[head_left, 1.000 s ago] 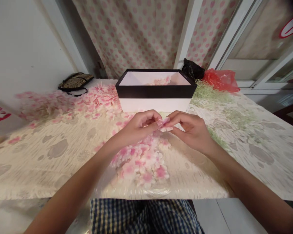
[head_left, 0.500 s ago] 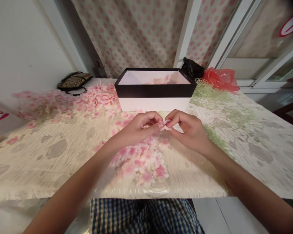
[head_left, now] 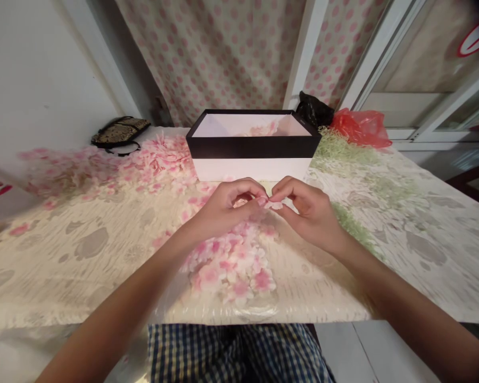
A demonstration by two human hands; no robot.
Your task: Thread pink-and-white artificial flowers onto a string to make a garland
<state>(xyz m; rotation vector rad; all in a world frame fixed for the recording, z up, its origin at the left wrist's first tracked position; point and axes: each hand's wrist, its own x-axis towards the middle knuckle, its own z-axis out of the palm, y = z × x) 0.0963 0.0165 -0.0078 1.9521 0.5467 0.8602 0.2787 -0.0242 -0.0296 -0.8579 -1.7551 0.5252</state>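
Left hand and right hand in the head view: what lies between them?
In the head view, a small pale pink petal lies between the left hand and the right hand, pinched at their fingertips.

You are reaching both bare arms forward and inward from the lower corners of the view, with your left forearm [head_left: 115, 287] and your right forearm [head_left: 407, 287] converging toward the middle. You are bending both wrists slightly and curling your left hand [head_left: 231, 205] and your right hand [head_left: 309, 213], backs upward, so that they almost meet. You are extending your left thumb [head_left: 261, 201] inward, its nail showing, while your right fingertips [head_left: 277, 189] are curving down toward it. You are keeping your fingers flexed rather than spread, pinching between the two hands, with your palms turned inward and apart.
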